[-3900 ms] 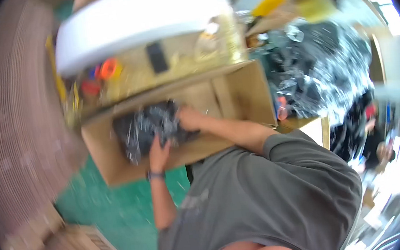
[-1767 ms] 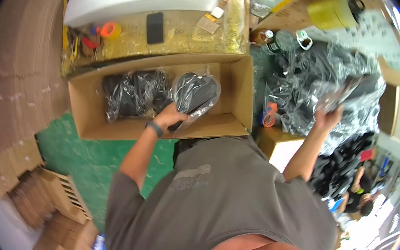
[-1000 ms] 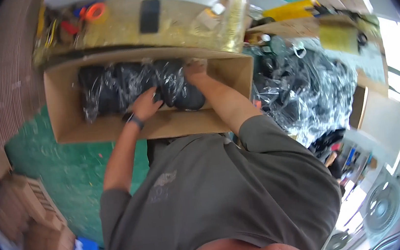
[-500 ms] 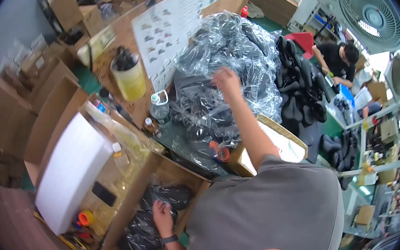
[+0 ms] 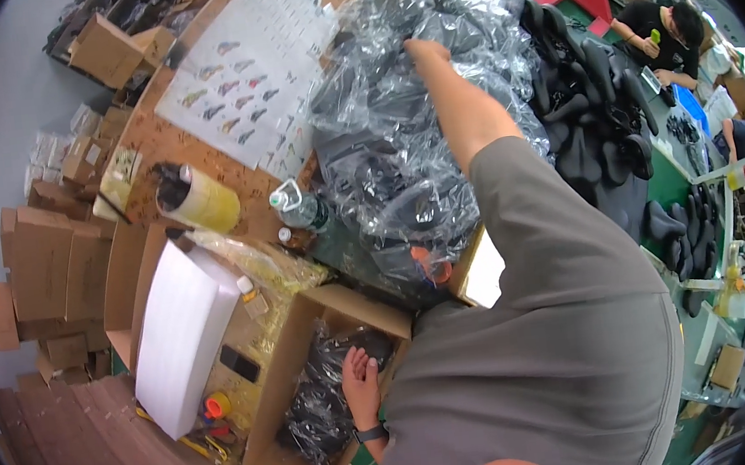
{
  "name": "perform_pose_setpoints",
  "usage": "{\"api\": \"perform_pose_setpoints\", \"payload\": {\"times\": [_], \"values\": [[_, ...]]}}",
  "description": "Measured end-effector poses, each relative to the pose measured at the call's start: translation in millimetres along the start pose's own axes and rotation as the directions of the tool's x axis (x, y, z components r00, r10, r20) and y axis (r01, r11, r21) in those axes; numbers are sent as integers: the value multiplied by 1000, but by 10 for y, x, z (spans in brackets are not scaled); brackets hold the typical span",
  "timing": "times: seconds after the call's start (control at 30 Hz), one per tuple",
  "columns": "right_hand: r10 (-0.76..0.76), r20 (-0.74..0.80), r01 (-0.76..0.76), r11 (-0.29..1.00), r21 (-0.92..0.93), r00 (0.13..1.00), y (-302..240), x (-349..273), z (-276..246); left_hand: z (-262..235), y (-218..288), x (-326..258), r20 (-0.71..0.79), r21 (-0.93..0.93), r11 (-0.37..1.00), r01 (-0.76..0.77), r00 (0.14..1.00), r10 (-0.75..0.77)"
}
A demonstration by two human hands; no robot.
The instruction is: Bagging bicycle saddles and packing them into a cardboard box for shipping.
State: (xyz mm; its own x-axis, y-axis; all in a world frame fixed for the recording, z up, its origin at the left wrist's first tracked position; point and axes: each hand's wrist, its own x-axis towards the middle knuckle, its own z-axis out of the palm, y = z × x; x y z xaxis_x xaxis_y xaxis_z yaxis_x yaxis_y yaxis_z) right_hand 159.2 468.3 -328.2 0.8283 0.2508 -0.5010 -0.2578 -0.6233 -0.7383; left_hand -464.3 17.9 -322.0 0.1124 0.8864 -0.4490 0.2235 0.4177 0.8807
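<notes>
My left hand (image 5: 361, 384) hangs over the open cardboard box (image 5: 267, 425), palm half turned up, fingers loosely bent and apart, holding nothing visible. Below it in the box lie black bicycle saddles in clear plastic bags (image 5: 316, 415). My right arm is stretched far forward across a big heap of bagged bicycle saddles (image 5: 382, 153). At the upper part of that heap, my right hand (image 5: 429, 53) touches the plastic. Its fingers point down and are mostly hidden, so any grip on a bag cannot be seen.
Left of the box are a white foam block (image 5: 184, 332), a phone (image 5: 239, 363) and an orange tape roll (image 5: 218, 405). A yellowish tub (image 5: 211, 205) and a water bottle (image 5: 304, 211) stand behind. Unwrapped saddles (image 5: 592, 106) lie right; a co-worker (image 5: 658, 39) sits beyond.
My right hand has reached farther forward over the heap of bagged saddles. My left hand stays over the box, its fingers more stretched. The whole view has shifted with my head.
</notes>
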Motion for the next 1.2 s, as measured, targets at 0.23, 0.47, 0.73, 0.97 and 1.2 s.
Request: {"api": "perform_pose_setpoints", "payload": {"times": [0.23,0.47,0.73,0.97,1.2], "values": [[-531,352,-68,481,874,771,1302,-977,-1267,-341,-361,-274,-81,94,995,-32,996,40],[-451,845,-16,880,475,287,2662,-3436,-2134,-819,-574,-345,75,672,728,-140,990,121],[30,987,897,413,-156,158,3332,-5261,-526,-1447,-1279,-700,-106,670,742,13,991,78],[59,860,858,70,-510,506,5421,-4633,1126,-1709,-1540,-1503,-426,693,677,248,899,107],[103,870,862,122,-492,482,6283,-4045,1327,-1991,-1291,-2122,-599,531,788,311,795,91]]}}
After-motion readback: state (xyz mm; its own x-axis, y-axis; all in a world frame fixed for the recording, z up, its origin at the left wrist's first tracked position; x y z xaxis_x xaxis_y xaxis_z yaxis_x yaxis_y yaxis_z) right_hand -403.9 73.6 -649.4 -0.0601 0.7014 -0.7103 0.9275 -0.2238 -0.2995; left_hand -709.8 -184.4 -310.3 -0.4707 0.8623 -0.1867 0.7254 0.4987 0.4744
